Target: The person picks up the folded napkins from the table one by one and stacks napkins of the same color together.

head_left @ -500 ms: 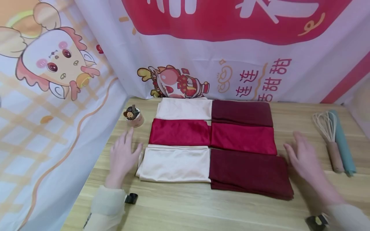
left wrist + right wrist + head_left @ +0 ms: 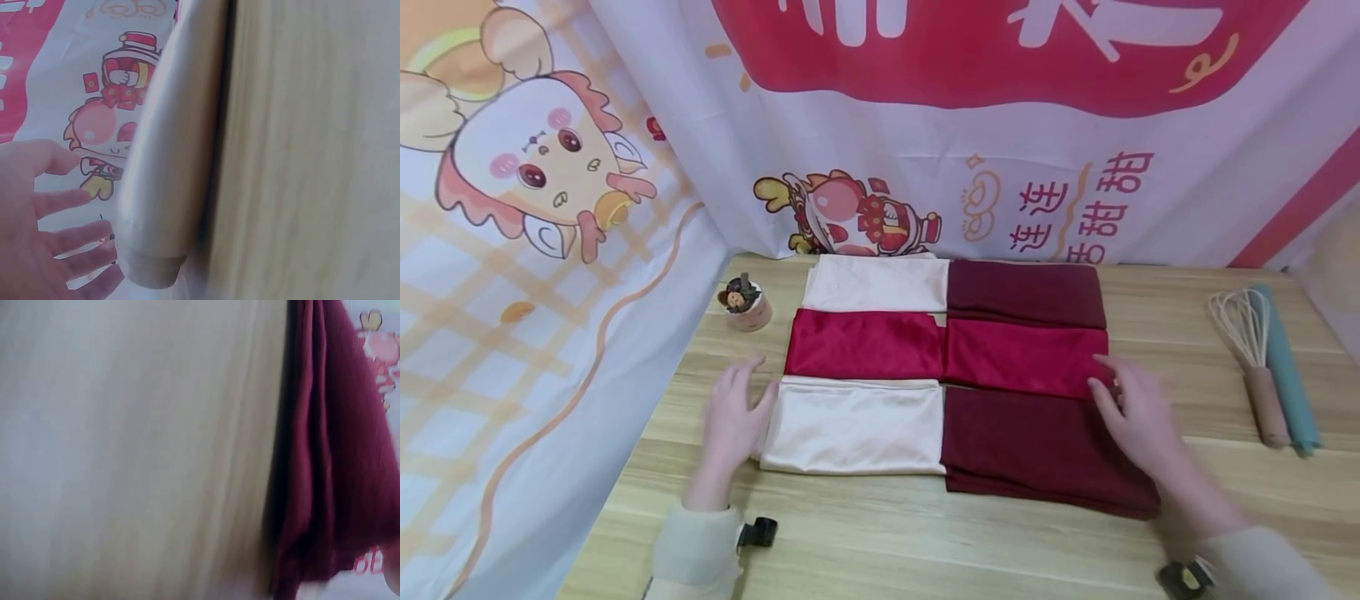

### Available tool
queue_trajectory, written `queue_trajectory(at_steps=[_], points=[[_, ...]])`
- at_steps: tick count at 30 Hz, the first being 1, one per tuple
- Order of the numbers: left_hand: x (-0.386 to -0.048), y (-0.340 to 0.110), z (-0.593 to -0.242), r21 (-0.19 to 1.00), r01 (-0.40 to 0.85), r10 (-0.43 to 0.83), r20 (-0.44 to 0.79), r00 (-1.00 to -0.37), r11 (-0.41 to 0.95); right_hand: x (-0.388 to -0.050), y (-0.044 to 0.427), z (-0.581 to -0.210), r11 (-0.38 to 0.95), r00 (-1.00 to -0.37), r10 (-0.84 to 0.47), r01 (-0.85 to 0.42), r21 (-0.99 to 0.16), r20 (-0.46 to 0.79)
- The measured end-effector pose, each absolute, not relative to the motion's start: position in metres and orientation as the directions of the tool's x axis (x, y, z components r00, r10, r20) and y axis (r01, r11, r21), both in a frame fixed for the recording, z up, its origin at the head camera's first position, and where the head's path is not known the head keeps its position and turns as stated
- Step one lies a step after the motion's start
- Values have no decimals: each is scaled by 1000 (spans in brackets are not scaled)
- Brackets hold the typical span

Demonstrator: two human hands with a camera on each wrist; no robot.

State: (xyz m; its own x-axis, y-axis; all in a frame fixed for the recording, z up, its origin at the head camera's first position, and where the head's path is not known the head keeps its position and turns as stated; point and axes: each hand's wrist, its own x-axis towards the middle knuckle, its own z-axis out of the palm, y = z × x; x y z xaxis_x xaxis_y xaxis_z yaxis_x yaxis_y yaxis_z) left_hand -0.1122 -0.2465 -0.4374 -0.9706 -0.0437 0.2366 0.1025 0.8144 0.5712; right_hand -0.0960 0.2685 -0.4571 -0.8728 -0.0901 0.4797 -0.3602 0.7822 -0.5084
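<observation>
Folded cloths lie in two columns on the wooden table. At the left, a cream front cloth (image 2: 853, 429), a crimson satin cloth (image 2: 865, 343) and another cream cloth (image 2: 877, 282) behind. At the right, a maroon front cloth (image 2: 1015, 446), a second crimson cloth (image 2: 1022, 354) and a maroon back cloth (image 2: 1022, 292). My left hand (image 2: 735, 417) is beside the front cream cloth's left edge, fingers spread in the left wrist view. Over the right ends of the crimson and front maroon cloths hovers my right hand (image 2: 1138, 417), fingers loosely bent; whether it touches them I cannot tell.
A small decorated cup (image 2: 750, 308) stands at the back left of the table. On the far right lie a whisk (image 2: 1262, 392) with a wooden handle and a teal rolled item (image 2: 1292, 383). A printed curtain (image 2: 850, 133) borders the table behind and at the left.
My right hand has moved left, from beside the cloths to over their right edge. My left hand has shifted slightly right and towards me. The cloths lie as before.
</observation>
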Motion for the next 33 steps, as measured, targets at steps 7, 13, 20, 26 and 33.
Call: queue_trajectory(at_steps=[7,13,20,26,33], points=[[-95,-246,-442,668,107,-42,202,-978,737,-90,232,-455,748,-899,-165,-383,-542,407],[-82,-244,-441,703,87,-32,154,-987,706,-88,200,-448,691,-925,-255,-378,-616,281],[-72,-240,-439,723,45,-22,83,-996,689,-96,167,-439,619,-916,-363,-376,-689,173],[-69,-240,-442,725,12,-29,43,-999,688,-108,141,-437,584,-886,-424,-425,-692,186],[-67,-242,-446,715,-51,-71,-3,-997,698,-119,115,-437,589,-876,-456,-430,-684,159]])
